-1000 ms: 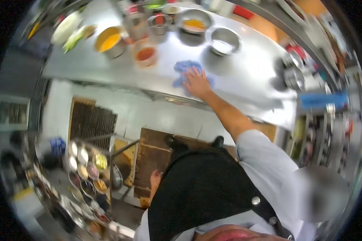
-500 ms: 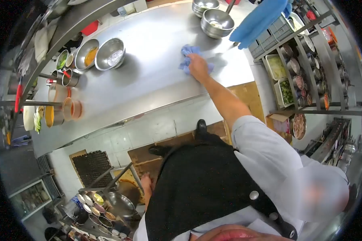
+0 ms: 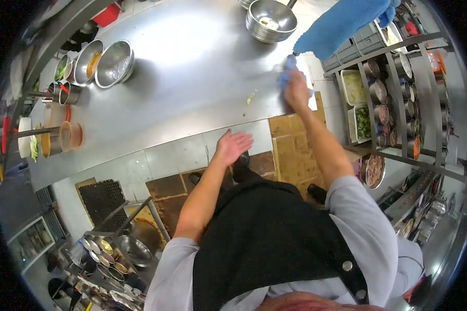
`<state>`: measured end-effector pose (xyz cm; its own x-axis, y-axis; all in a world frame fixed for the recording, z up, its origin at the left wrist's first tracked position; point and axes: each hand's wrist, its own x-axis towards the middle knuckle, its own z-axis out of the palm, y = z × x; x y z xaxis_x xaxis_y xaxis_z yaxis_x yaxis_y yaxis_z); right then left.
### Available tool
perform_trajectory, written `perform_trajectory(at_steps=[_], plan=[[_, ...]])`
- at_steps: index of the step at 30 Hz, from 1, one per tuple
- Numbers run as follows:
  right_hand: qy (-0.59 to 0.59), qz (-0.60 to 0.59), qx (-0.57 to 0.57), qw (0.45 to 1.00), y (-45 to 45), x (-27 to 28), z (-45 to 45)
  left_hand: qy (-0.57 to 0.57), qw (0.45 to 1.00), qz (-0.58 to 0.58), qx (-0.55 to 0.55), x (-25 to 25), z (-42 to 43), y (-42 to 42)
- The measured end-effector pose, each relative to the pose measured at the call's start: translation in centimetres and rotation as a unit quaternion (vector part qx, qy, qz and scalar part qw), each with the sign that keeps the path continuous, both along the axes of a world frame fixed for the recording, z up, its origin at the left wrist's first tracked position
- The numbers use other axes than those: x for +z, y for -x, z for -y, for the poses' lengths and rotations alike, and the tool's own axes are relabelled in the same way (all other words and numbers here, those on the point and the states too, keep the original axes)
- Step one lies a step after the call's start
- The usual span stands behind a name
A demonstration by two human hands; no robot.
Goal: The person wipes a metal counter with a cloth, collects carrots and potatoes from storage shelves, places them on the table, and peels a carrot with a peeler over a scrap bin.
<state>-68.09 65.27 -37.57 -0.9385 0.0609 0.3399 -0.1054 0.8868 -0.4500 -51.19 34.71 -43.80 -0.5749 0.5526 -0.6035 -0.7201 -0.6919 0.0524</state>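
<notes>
My right hand (image 3: 297, 89) presses a blue cloth (image 3: 290, 66) on the right end of the steel table (image 3: 192, 109), with its fingers on the cloth. My left hand (image 3: 234, 146) is palm up just off the table's front edge, fingers stretched out and nothing in it. Small food scraps (image 3: 250, 98) lie on the steel between and beyond my hands. A stack of steel bowls (image 3: 271, 22) stands behind the cloth, and a larger blue towel (image 3: 342, 28) hangs at the upper right.
Steel bowls (image 3: 114, 65), small pots (image 3: 69, 94) and a tub of red sauce (image 3: 70, 136) stand at the table's left. Right of the table is a rack with food trays (image 3: 354, 88). Several food containers (image 3: 106, 257) sit at lower left.
My right hand has slid the cloth rightward to the table's right end. My left hand has risen from low beside the apron to the front edge, opening out. The scraps now show.
</notes>
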Motion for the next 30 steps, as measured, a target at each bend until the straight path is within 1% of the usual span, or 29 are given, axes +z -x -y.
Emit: perform_trajectory(at_steps=[1, 2, 3, 4, 5, 6, 7, 8, 11, 13, 15, 17, 18, 19, 20, 21, 23, 24, 25, 27, 29, 30], plan=[[-0.111, -0.094, 0.092, 0.985, -0.7, -0.6, 1.8, -0.039, 0.999, 0.005, 0.028, 0.8, -1.7, 1.1], [-0.057, -0.066, 0.122, 0.989, -2.0, 0.2, 4.5, -0.054, 0.996, 0.015, 0.063, 1.3, -2.6, 1.6], [-0.044, -0.044, 0.151, 0.987, -3.0, 1.2, 6.7, -0.068, 0.993, 0.023, 0.098, 1.8, -3.3, 2.0], [0.01, -0.034, 0.198, 0.98, -3.8, -0.6, 8.2, -0.083, 0.987, 0.028, 0.132, 2.4, -3.7, 2.4], [0.011, -0.06, 0.254, 0.965, -5.7, 2.6, 10.3, -0.058, 0.986, 0.037, 0.153, 3.0, -3.6, 2.4], [0.006, -0.012, 0.261, 0.965, -7.5, 1.8, 12.0, -0.034, 0.983, 0.047, 0.175, 3.6, -3.0, 2.1], [0.045, -0.011, 0.302, 0.952, -9.1, 1.7, 13.5, -0.01, 0.979, 0.056, 0.196, 4.0, -2.2, 1.7], [0.083, -0.01, 0.342, 0.936, -10.6, 1.9, 14.4, -0.04, 0.968, 0.121, 0.218, 1.1, -1.0, 0.8], [0.184, 0.049, 0.377, 0.906, -13.7, 3.0, 15.8, 0.072, 0.969, 0.069, 0.225, 3.2, 1.4, -0.8], [0.242, 0.119, 0.326, 0.906, -14.2, 5.1, 14.0, 0.047, 0.968, 0.075, 0.235, 2.4, 3.4, -2.3], [0.36, 0.095, 0.269, 0.888, -12.5, 8.0, 10.2, 0.017, 0.972, 0.075, 0.222, 3.3, 5.6, -4.2], [0.339, 0.148, 0.109, 0.923, -10.8, 16.0, 7.5, -0.039, 0.973, 0.052, 0.221, 3.2, 8.2, -7.3], [0.255, 0.142, 0.094, 0.952, -9.4, 15.2, 5.2, -0.067, 0.972, 0.04, 0.221, 3.2, 9.6, -9.0], [0.108, 0.149, 0.093, 0.978, -8.4, 11.8, 2.9, -0.057, 0.972, 0.035, 0.227, 3.8, 11.0, -10.8], [-0.04, 0.145, 0.09, 0.984, -7.4, 8.4, 0.6, -0.046, 0.97, 0.032, 0.235, 4.5, 12.4, -12.9], [-0.246, 0.142, 0.097, 0.954, -6.4, 4.8, -0.2, -0.034, 0.968, 0.029, 0.246, 5.3, 13.7, -15.2], [-0.24, 0.165, 0.086, 0.953, -3.3, 4.2, 1.4, 0.044, 0.942, 0.07, 0.325, 7.1, 15.9, -20.3], [-0.237, 0.178, 0.08, 0.952, -1.9, 3.7, 2.9, 0.1, 0.938, 0.093, 0.32, 8.0, 17.4, -22.8], [-0.231, 0.143, 0.116, 0.955, -0.5, 3.0, 4.8, 0.154, 0.93, 0.123, 0.311, 8.9, 18.7, -26.0], [-0.211, 0.066, 0.184, 0.958, 4.9, 1.2, 11.0, 0.254, 0.883, 0.191, 0.345, 9.2, 20.2, -32.0], [-0.214, 0.016, 0.156, 0.964, 9.4, 1.2, 18.9, 0.277, 0.824, 0.29, 0.401, 8.7, 21.4, -37.4], [-0.197, 0.022, 0.147, 0.969, 11.0, 1.4, 22.9, 0.257, 0.821, 0.291, 0.418, 7.9, 21.9, -40.3]])
